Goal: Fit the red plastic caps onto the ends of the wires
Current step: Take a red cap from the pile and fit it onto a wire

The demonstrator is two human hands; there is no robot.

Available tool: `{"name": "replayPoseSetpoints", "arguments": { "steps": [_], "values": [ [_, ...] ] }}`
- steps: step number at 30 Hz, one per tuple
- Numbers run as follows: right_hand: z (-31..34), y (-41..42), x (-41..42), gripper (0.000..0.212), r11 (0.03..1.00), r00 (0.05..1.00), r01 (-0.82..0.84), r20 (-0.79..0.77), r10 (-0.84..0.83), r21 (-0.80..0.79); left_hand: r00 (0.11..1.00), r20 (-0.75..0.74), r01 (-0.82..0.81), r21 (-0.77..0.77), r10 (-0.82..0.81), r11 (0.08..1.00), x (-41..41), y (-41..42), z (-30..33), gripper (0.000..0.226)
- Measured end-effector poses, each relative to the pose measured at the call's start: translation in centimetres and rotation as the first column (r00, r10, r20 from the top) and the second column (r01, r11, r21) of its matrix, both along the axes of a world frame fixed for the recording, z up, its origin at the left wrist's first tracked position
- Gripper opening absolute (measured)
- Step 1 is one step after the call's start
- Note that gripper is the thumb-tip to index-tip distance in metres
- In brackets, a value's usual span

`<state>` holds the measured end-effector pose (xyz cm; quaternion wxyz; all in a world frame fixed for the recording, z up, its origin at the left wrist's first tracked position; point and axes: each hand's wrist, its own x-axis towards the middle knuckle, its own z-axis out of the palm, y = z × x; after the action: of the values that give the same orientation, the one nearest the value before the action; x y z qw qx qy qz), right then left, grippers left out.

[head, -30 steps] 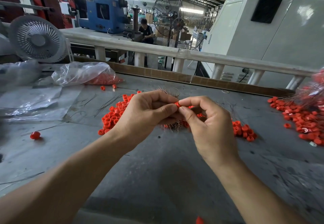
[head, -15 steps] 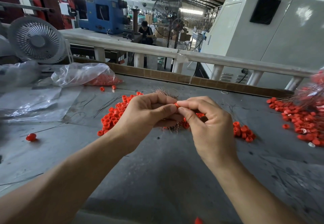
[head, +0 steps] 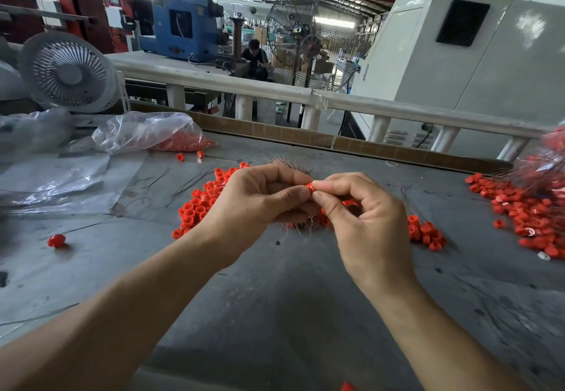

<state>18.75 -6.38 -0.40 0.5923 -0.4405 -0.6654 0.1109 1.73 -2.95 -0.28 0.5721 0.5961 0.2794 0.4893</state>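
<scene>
Filling the background is a factory hall with a large white machine cabinet (head: 477, 63), a blue machine (head: 183, 26), a tall standing fan (head: 295, 35) and a seated person (head: 256, 58) beyond a white railing (head: 382, 109). Nearer lies a grey worktable (head: 275, 299), scuffed and dusty, with a small white fan (head: 68, 72) at its far left edge and a clear plastic bag (head: 146, 130) of red pieces beside it. A heap of loose red caps (head: 198, 204) lies just behind the left hand, a wider spread of caps (head: 526, 207) covers the right side, and one stray cap (head: 56, 240) sits alone at the left. The left hand (head: 260, 201) clasps a bundle of thin coppery wires (head: 298, 225) whose bristly ends fan out above and below the fist. The right hand (head: 370, 216) pinches a single red cap (head: 310, 188) between thumb and forefinger, touching the left thumb tip; which way its opening or long axis points cannot be told.
</scene>
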Motion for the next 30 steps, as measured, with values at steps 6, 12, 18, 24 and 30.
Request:
{"name": "replayPoseSetpoints", "arguments": {
  "steps": [6,12,18,24,30],
  "values": [
    [-0.03,-0.03,-0.06,0.01,0.999,0.999,0.03,0.013,-0.03,-0.016,1.0,-0.01,-0.027,0.039,0.027,0.999,0.18,-0.06,-0.14,0.02],
    [0.02,-0.07,0.04,0.008,0.999,0.998,0.044,0.033,-0.044,-0.008,0.999,-0.018,-0.04,0.064,0.041,0.997,0.27,-0.04,-0.16,0.021],
    [-0.15,0.06,0.18,0.009,0.998,0.997,0.067,0.026,-0.067,-0.016,0.996,-0.041,-0.068,0.129,0.074,0.989,0.29,-0.17,-0.14,0.021],
    [-0.16,0.13,0.3,0.009,0.998,0.998,0.063,0.021,-0.063,-0.018,0.996,-0.043,-0.069,0.123,0.074,0.99,0.39,-0.24,-0.1,0.024],
    [-0.07,0.11,0.37,0.008,0.997,0.999,0.05,0.0,-0.051,-0.05,0.996,-0.045,-0.075,0.117,0.081,0.99,0.41,-0.32,0.01,0.026]
  ]
}}
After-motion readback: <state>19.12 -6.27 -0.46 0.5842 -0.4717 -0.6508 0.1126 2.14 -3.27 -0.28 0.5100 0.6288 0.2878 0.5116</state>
